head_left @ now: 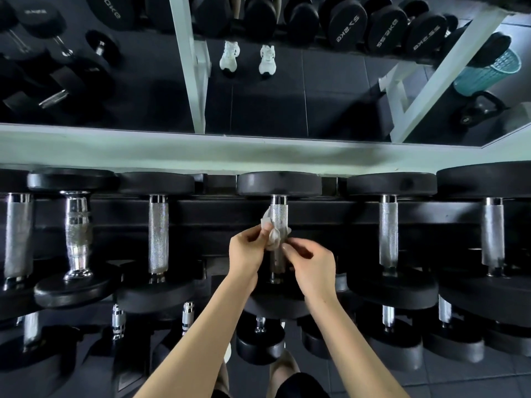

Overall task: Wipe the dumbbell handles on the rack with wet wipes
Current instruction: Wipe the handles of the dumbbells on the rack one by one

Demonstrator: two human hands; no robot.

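Observation:
A row of black dumbbells with knurled silver handles lies on the top tier of the rack (218, 211). A crumpled white wet wipe (273, 235) is wrapped against the middle dumbbell's handle (279, 215). My left hand (247, 251) pinches the wipe from the left side of the handle. My right hand (311, 264) pinches the wipe's lower right edge with thumb and fingertips. The lower half of that handle is hidden behind my hands.
Neighbouring handles stand left (158, 234) and right (388, 234) of the one under my hands. Smaller dumbbells (260, 340) sit on a lower tier. A mirror (258, 96) behind the rack reflects more dumbbells, white shoes and a teal basket (488, 71).

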